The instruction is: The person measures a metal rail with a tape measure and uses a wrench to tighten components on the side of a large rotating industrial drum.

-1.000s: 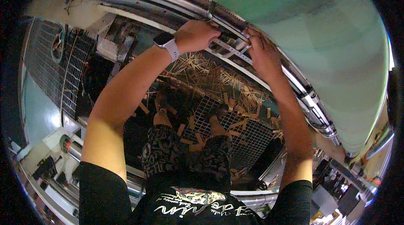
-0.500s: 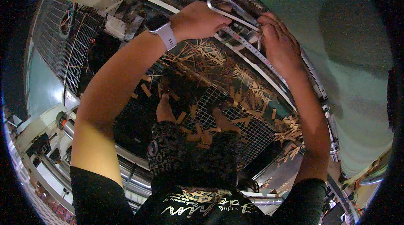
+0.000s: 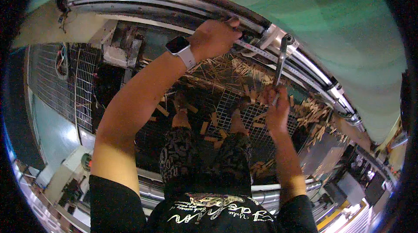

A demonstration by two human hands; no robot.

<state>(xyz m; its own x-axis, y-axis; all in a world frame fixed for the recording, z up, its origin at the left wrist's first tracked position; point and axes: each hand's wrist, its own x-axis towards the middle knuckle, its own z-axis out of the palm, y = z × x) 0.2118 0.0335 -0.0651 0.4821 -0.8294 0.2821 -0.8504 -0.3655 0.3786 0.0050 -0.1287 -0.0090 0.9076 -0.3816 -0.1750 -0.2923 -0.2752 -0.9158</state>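
Observation:
I stand on a metal grating (image 3: 226, 102) littered with wooden chips, facing a long curved machine rail (image 3: 183, 4). My left hand (image 3: 213, 39), with a smartwatch on its wrist, grips the rail's lower bar near a clamp fitting (image 3: 267, 37). My right hand (image 3: 276, 108) is lower and holds the handle of a slim metal wrench (image 3: 281, 61). The wrench stands nearly upright, and its head sits on a fitting on the rail.
A green sheet surface (image 3: 313, 19) spreads beyond the rail. Wire mesh panels (image 3: 65, 80) stand at my left. Wood scraps (image 3: 318, 111) pile along the rail to the right. Pipes (image 3: 270, 187) and equipment lie behind my legs.
My right hand has come down off the rail and now holds the wrench upright below it. My left hand stays on the rail, and the view has shifted.

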